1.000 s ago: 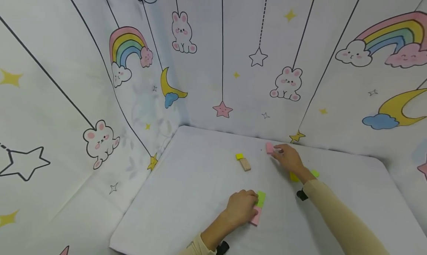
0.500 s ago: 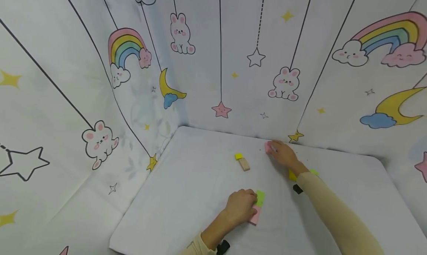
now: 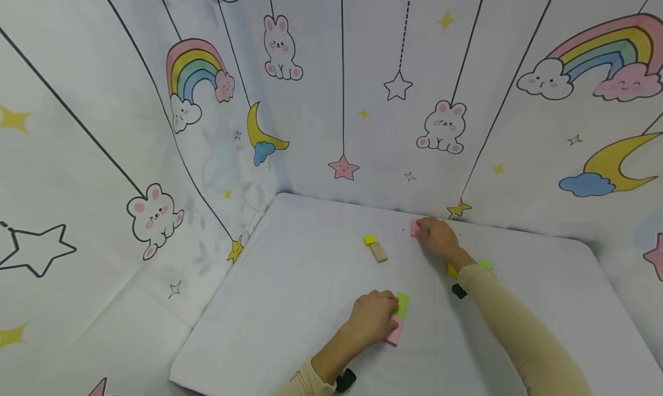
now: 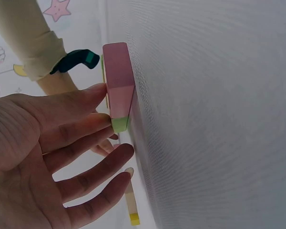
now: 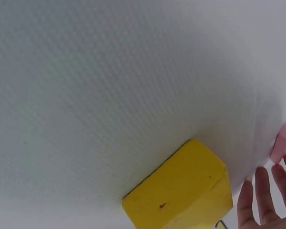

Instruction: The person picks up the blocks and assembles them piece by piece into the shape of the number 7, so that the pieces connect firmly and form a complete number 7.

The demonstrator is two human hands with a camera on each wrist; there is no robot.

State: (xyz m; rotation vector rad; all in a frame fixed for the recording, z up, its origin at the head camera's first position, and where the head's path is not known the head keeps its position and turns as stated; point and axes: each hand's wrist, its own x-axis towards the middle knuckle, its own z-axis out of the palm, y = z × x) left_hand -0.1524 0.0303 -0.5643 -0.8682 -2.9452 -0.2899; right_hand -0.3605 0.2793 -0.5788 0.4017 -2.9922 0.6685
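My left hand (image 3: 372, 318) rests beside a pink block (image 3: 395, 332) and a light green block (image 3: 403, 305) laid end to end on the white table. In the left wrist view its thumb tip lies against the side of the pink block (image 4: 119, 71), and a fingertip is at the green one (image 4: 119, 124). The other fingers extend loosely. Near the table's back edge, my right hand (image 3: 439, 236) pinches a second pink block (image 3: 415, 228), partly covered by the fingers. In the right wrist view, that pink block (image 5: 285, 138) shows at the right edge with fingertips against it.
A wooden block (image 3: 378, 252) touches a small yellow block (image 3: 370, 240) in mid-table. Under my right forearm lie another yellow block (image 3: 452, 270) and a light green block (image 3: 485, 265), both partly hidden. A patterned cloth wall (image 3: 311, 108) rises behind the table.
My right hand has closed its fingers on the far pink block, coming slightly left from beside it. My left hand stays at the near pair of blocks.
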